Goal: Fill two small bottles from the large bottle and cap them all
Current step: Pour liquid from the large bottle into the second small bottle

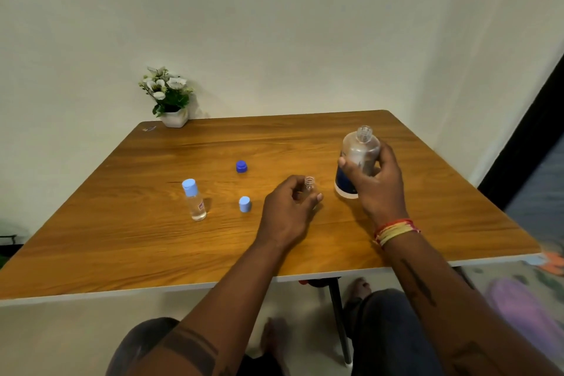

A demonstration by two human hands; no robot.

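Observation:
My right hand (377, 183) grips the large clear bottle (360, 149), uncapped, with a dark blue label, upright at the right of the wooden table (122, 238). My left hand (287, 210) holds a small open bottle (309, 184); only its threaded neck shows above my fingers. A second small bottle (195, 200) with a light blue cap stands at the left, holding clear liquid. A dark blue cap (241, 167) and a light blue cap (245, 204) lie loose on the table between the bottles.
A white pot of artificial flowers (169, 98) stands at the table's far left corner, by the wall. A small object (149, 129) lies beside it. My knees and a table leg (340, 320) show below the near edge.

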